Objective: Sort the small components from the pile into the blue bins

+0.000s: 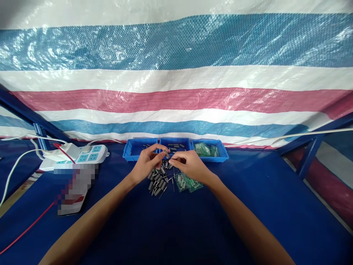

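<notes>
My left hand pinches a small grey cylinder between thumb and fingers, above a loose pile. My right hand is just to its right, its fingertips pressed together; what they hold, if anything, is too small to make out. Below the hands lies a pile of grey cylinders with thin metal pins. Green-tinted plastic packets lie under my right hand. Behind stand three blue bins: the left bin has a few thin pieces, the middle bin grey cylinders, the right bin green packets.
A white power strip with plugs and cables is at the left. A pixelated flat object lies in front of it, beside a red cable. Striped sheeting hangs behind the blue table, between blue metal posts.
</notes>
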